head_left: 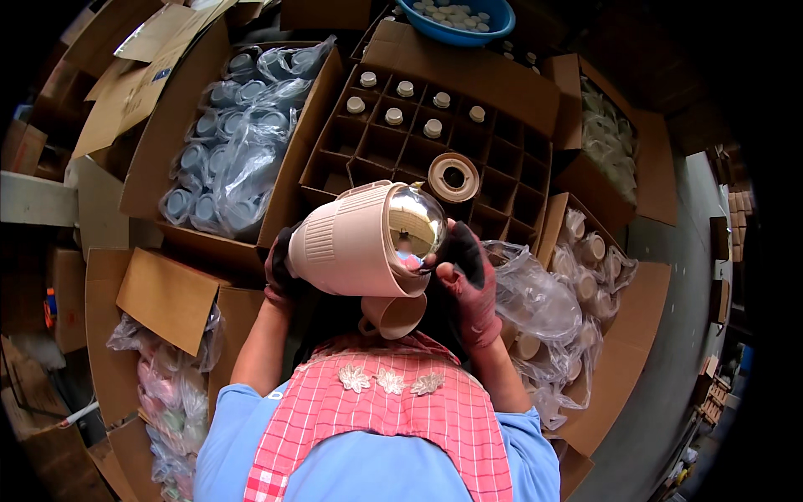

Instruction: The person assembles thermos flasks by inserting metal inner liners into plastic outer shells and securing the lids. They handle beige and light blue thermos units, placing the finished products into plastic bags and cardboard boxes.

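The site is showing itself as a packing and assembly area of a small factory or warehouse making insulated jugs. Open cardboard cartons (209, 117) are crowding the work area on all sides. One divided carton (435, 142) is holding capped items in separate cells; another is holding blue-grey plastic parts in clear bags (242, 159). A further carton is holding beige parts in plastic wrap (577, 276). A blue basin (460, 21) is containing small white pieces. A bare grey concrete floor (669, 351) is running alongside.
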